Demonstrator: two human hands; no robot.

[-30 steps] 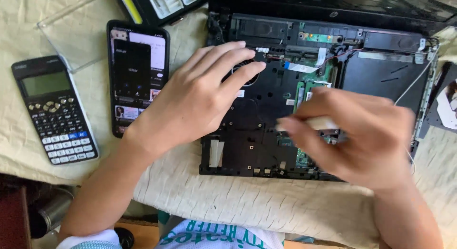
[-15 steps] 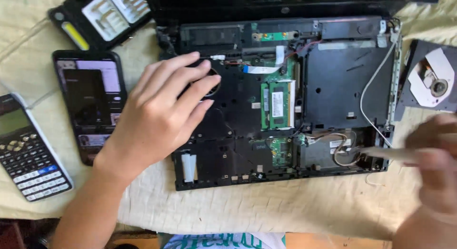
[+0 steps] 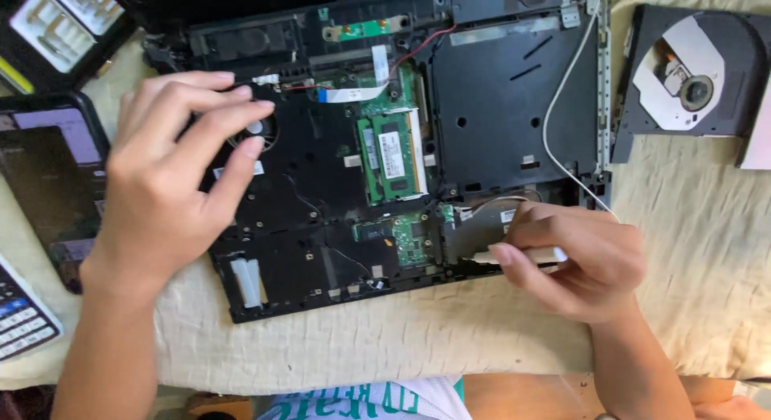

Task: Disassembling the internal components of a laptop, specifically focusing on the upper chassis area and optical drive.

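Opened laptop (image 3: 385,171) on cloth-covered table (image 3: 707,251), underside up, boards bare. Disc drive (image 3: 695,75) right of laptop, well apart. Phone (image 3: 48,179) left of laptop, just beside left wrist. Left hand (image 3: 173,179) rests on laptop's left part, fingers spread, gripping nothing. Right hand (image 3: 574,259) at laptop's lower right corner, fingers clamped on slim white tool (image 3: 522,255); long axis runs left-right, tip pointing left into laptop. Right hand nearer.

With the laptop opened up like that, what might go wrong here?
The right hand works a thin pale tool at the edge of the open laptop base; a slip might scratch the small green board. The loose white cable nearby could snag. The left hand rests over the fan.
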